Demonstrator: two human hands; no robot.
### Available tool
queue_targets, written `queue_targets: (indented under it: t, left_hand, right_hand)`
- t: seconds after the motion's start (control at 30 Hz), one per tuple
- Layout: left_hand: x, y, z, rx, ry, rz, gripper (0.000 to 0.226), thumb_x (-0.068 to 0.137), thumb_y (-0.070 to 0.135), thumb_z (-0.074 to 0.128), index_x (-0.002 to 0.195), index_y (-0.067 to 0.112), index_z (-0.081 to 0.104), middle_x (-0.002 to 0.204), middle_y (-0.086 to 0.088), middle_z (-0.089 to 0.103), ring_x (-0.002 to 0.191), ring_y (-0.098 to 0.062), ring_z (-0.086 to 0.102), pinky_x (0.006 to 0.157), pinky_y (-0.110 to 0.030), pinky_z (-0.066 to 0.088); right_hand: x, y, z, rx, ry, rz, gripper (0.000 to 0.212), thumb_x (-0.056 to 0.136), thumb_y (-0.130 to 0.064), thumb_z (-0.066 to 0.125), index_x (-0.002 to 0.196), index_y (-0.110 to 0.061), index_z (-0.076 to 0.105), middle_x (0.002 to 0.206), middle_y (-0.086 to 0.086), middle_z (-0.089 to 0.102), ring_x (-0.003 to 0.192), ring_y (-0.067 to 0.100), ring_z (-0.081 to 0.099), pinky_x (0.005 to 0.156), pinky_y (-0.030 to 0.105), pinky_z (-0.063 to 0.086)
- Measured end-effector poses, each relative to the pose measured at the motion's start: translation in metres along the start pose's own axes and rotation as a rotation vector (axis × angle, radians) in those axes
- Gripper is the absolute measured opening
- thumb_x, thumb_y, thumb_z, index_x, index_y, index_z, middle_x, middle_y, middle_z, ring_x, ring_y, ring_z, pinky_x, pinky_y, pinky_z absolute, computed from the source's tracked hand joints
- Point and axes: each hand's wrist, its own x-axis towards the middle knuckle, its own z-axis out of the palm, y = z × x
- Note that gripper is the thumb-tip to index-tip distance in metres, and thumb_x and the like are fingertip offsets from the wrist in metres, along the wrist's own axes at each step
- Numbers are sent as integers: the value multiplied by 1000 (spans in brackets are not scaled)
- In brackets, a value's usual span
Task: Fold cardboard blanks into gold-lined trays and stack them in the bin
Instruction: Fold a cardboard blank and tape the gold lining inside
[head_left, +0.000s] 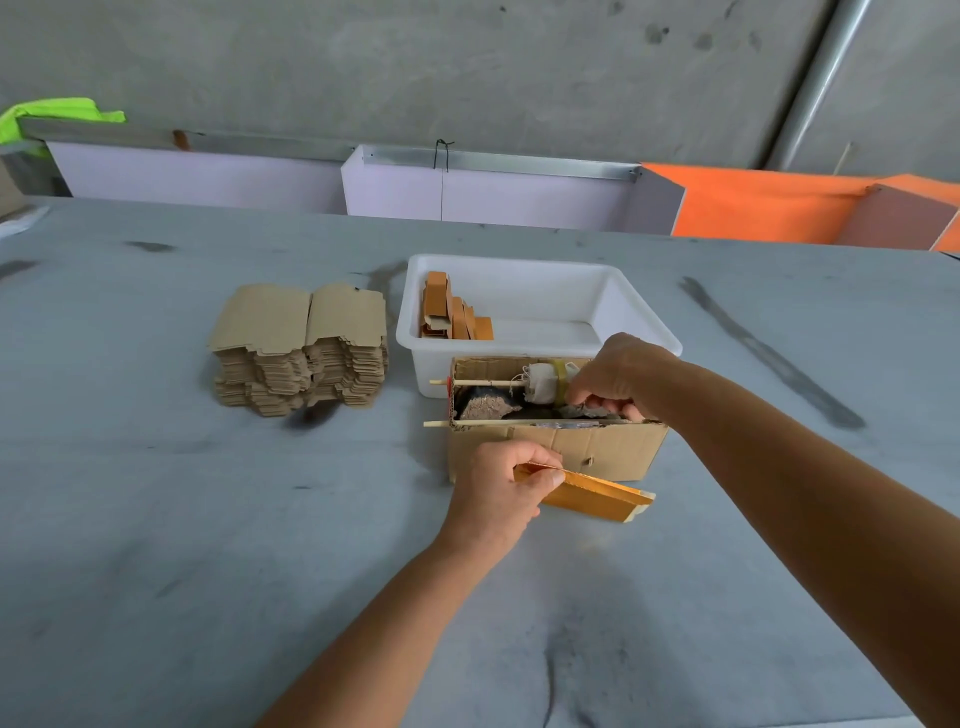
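Observation:
My left hand pinches one end of a gold-lined cardboard blank, which lies tilted just in front of a small open cardboard box. My right hand reaches into that box, fingers curled near a white roll with yellow tape on a wooden stick; what they hold I cannot make out. A tall stack of flat brown blanks sits to the left. The white plastic bin behind the box holds several folded trays at its left end.
The grey table stretches wide in front and to both sides. White and orange panels stand along its far edge, with a green cloth at the far left.

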Motion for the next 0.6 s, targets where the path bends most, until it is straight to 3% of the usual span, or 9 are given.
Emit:
queue_targets:
  t: [0.13, 0.3, 0.5, 0.6]
  left_hand:
    - [-1, 0, 1, 15, 4, 2, 10, 84, 7, 66, 92, 8, 72, 91, 8, 68, 74, -15, 62, 59, -31, 56]
    - [-2, 2, 4, 52, 30, 3, 13, 84, 8, 66, 95, 8, 72, 96, 5, 69, 75, -23, 66, 61, -36, 58]
    - [-3, 3, 6, 75, 40, -7, 15, 84, 9, 66, 97, 8, 72, 98, 5, 69, 76, -16, 65, 61, -36, 58]
    - [-2, 3, 6, 77, 38, -22, 15, 84, 10, 66, 98, 9, 72, 98, 4, 69, 77, -21, 67, 62, -38, 59]
  right_hand:
    - [-3, -3, -2, -18, -23, -2, 25, 80, 1, 64, 60, -5, 51, 54, 6, 44, 44, 11, 33, 33, 10, 23]
    - [-8, -5, -2, -9, -25, -11, 30, 85, 0, 60, 58, -4, 48, 52, 6, 40, 43, 11, 31, 32, 8, 22]
    - [-15, -6, -2, 28, -3, -20, 30, 82, 2, 59, 55, -5, 48, 49, 5, 39, 40, 10, 31, 32, 8, 22]
    - [-18, -4, -2, 43, 25, -34, 29, 80, 4, 58, 53, -4, 48, 50, 6, 39, 40, 11, 31, 31, 9, 22]
